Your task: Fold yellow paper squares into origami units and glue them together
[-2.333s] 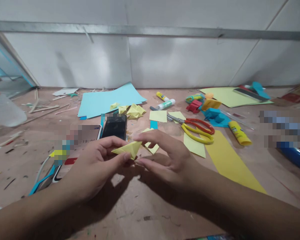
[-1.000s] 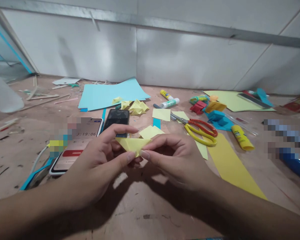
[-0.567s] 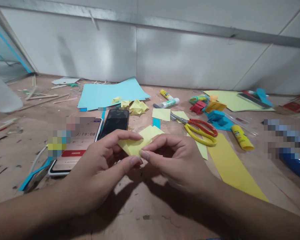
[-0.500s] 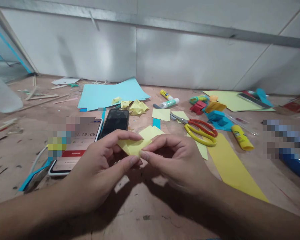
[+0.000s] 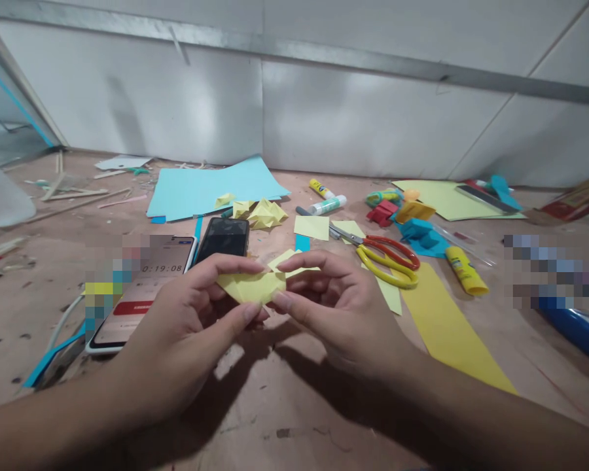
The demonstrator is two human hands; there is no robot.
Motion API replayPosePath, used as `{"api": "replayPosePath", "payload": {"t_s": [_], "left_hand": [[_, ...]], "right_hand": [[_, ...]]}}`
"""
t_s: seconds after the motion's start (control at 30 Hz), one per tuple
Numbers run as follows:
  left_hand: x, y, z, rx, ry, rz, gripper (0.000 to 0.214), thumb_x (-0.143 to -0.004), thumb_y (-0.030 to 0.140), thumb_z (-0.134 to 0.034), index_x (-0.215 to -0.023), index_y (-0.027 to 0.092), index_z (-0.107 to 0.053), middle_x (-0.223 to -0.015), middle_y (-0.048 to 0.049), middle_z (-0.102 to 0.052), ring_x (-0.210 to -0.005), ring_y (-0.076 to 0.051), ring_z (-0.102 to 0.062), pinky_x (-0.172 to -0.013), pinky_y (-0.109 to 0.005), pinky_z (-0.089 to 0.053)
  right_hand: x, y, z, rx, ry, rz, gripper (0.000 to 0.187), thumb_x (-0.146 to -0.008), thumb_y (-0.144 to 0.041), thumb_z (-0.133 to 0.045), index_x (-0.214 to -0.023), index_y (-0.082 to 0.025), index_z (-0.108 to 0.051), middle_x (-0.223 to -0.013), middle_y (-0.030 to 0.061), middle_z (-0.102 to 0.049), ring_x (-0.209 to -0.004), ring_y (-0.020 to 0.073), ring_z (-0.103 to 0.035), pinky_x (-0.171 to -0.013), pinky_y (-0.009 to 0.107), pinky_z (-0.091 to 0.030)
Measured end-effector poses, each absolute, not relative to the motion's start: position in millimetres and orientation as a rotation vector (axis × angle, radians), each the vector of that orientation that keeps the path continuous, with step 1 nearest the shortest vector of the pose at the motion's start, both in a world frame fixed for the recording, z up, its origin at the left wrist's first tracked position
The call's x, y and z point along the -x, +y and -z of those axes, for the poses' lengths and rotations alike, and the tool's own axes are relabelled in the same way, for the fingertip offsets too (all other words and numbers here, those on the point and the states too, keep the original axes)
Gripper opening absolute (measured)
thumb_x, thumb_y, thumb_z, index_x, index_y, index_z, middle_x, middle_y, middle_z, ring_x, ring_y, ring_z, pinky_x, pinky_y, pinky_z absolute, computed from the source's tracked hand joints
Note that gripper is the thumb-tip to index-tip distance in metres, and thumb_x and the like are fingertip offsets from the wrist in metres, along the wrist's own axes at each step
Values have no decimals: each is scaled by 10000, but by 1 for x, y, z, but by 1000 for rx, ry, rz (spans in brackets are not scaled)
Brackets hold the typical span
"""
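Observation:
A small folded yellow paper piece (image 5: pixel 252 286) hangs just above the brown table, pinched from both sides. My left hand (image 5: pixel 186 333) grips its left part between thumb and forefinger. My right hand (image 5: pixel 338 307) pinches its right edge, with the other fingers curled above it. More yellow paper squares (image 5: pixel 311 227) lie on the table just behind my hands.
Two phones (image 5: pixel 142 288) lie to the left behind my hands. Red-and-yellow scissors (image 5: pixel 387 256), glue sticks (image 5: pixel 464 269), a yellow strip (image 5: pixel 446 327), a light blue sheet (image 5: pixel 211 188), crumpled yellow folds (image 5: pixel 265 214) and blue and red paper shapes (image 5: pixel 417 232) are scattered behind and to the right.
The paper went from a pointed triangle to a flatter, squarer shape between my fingers. My right hand closed in from open to pinching it. Both hands stayed in place.

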State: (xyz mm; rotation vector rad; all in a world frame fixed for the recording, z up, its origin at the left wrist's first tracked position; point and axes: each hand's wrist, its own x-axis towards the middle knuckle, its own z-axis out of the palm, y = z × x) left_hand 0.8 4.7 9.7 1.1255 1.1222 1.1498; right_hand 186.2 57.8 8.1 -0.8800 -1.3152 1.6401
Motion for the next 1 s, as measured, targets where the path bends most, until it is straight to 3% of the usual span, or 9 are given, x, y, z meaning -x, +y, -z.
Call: {"api": "replayPosePath", "payload": {"t_s": [0.27,0.47,0.63,1.0], "left_hand": [[-4,0,-7,-1106,1099,-1134,287,-901,337,-764,-1151,285,-633,-804,-29,-803,-698,-187,-757,-601,-224,-571],[-7,1,-8,-1129,1156,-1161,250,-886,321,-784,-1100,285,-659,-775,-15,-799,-699,-173,-752,-604,-204,-561],[-9,2,-8,-1088,1128,-1167,251,-902,307,-769,-1126,302,-656,-810,-26,-816,-713,-173,-758,-615,-213,-566],[-4,3,-7,-1048,1105,-1185,313,-899,314,-780,-1170,312,-623,-836,-10,-816,-748,-201,-789,-651,-258,-609]], "right_hand": [[-181,54,-12,866,-1276,-1697,526,-709,-152,-899,-1144,-241,-616,-640,-70,-722,-574,107,-700,-564,181,-560],[-181,53,-13,893,-1334,-1639,427,-752,-124,-832,-1132,-229,-667,-619,-94,-640,-565,67,-631,-559,154,-515],[-182,54,-11,857,-1285,-1684,492,-747,-100,-837,-1184,-256,-673,-625,-104,-635,-577,69,-651,-585,166,-535],[-184,56,-5,750,-1127,-1857,555,-744,-124,-887,-1243,-259,-686,-699,-58,-745,-663,123,-743,-664,227,-603]]}}
